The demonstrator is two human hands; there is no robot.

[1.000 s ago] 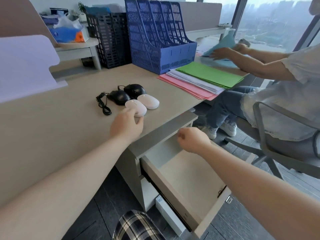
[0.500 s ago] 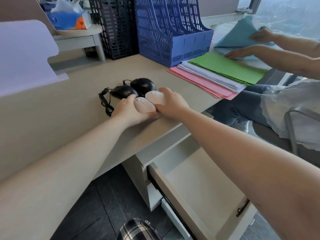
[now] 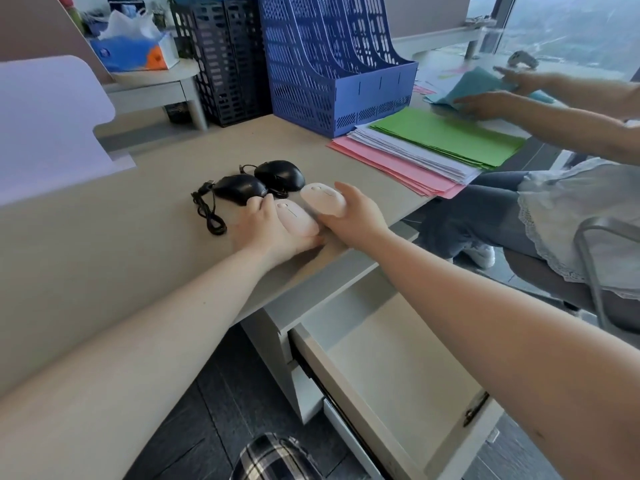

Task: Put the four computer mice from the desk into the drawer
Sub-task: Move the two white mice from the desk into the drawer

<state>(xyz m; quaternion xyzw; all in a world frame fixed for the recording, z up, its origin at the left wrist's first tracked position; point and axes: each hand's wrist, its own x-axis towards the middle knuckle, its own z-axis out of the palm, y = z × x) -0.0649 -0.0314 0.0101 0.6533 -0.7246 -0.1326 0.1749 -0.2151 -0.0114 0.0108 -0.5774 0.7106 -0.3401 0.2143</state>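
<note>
Gripping one white mouse in my left hand and another white mouse in my right hand, fingers wrapped around each at the surface edge; two black mice lie just behind, drawer open below.

Head view looks down, close over desk.

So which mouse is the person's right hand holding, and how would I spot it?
Start at the big blue file rack at the back of the desk and come toward the desk's front edge, where four mice sit in a cluster. The right hand holds the right white mouse, raised slightly. Unlike the two black mice behind it, it is pale and shows no cable, and the other white mouse is in the left hand.
</note>
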